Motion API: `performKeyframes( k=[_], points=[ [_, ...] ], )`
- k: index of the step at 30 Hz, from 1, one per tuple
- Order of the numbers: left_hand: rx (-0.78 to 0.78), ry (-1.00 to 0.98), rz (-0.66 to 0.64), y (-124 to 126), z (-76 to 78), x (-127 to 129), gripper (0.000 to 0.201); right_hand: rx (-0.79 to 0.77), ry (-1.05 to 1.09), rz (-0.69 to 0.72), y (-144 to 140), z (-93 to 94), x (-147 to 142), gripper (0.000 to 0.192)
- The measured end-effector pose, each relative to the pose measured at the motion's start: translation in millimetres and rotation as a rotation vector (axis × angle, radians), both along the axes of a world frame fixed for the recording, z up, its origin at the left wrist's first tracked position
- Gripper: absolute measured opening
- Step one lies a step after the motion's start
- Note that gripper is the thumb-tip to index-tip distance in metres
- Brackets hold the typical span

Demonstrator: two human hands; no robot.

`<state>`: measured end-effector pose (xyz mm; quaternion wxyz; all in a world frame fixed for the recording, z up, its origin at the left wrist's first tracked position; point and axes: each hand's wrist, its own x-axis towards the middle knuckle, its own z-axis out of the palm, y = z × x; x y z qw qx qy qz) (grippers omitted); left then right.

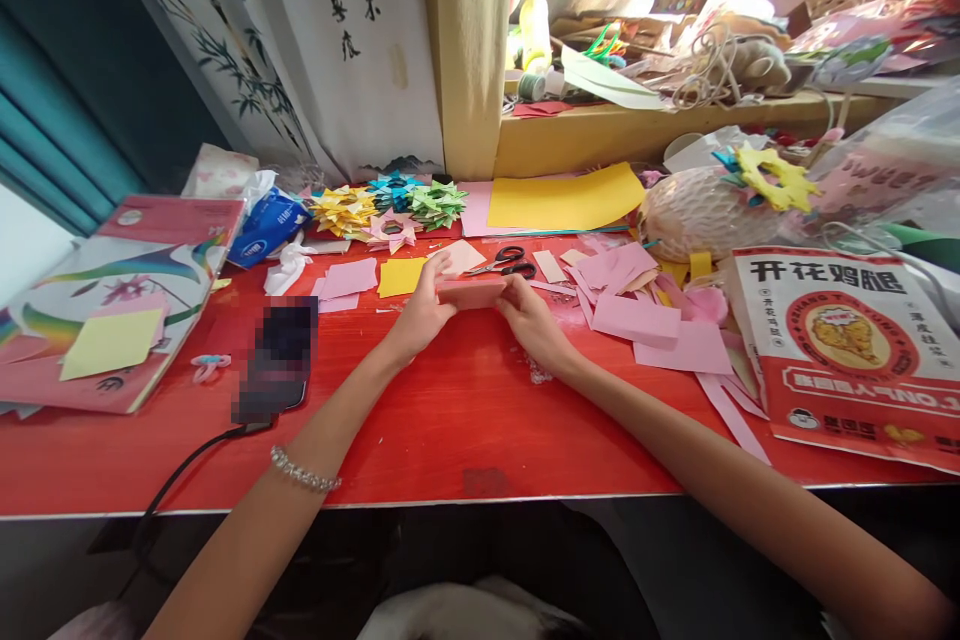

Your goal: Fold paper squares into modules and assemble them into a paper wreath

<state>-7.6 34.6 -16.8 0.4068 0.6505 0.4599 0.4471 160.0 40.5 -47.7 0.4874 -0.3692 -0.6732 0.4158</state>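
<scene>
Head view: left hand, right hand, each grip pinching folded pink paper above red table.

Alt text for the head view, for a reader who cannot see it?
Two bare hands, left hand and right hand, hold a folded pink paper between them over a red table. Scissors, pink paper scraps and folded paper stars lie beyond; a phone lies to the left.

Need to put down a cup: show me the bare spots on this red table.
Bare red table lies along the near edge, between the left hand and right hand holding folded pink paper. Crowded: black phone left, loose pink paper scraps right.
</scene>
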Motion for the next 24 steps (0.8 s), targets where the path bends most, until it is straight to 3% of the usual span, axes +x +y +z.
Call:
performKeyframes(
  k=[6, 9, 12, 15, 20, 24],
  points=[
    [-0.022, -0.026, -0.030, 1.3, -5.1, 1.6, 0.057, 0.017, -0.047, -0.036, -7.1, 7.7, -3.7, 0.022],
    [0.105, 0.082, 0.028, -0.1, -3.2, 2.5, 0.062, 0.028, -0.074, -0.070, -9.8, 11.0, -4.1, 0.029],
    [0.245, 0.276, 0.023, -2.5, -0.2, 3.4, 0.055, 0.020, -0.097, -0.055, -11.5, 11.3, -3.9, 0.031],
    [0.291, 0.368, -0.013, -5.7, 2.7, 4.4, 0.048, -0.002, -0.111, -0.056, -12.5, 9.7, -3.8, 0.031],
    [0.327, 0.366, 0.034, -9.2, 7.3, 3.2, 0.059, -0.012, -0.030, -0.100, -12.2, 7.9, -3.4, 0.024],
    [0.336, 0.404, 0.004, -11.1, 9.1, 3.1, 0.048, -0.041, -0.019, -0.084, -12.3, 7.2, -1.9, 0.015]
  ],
)
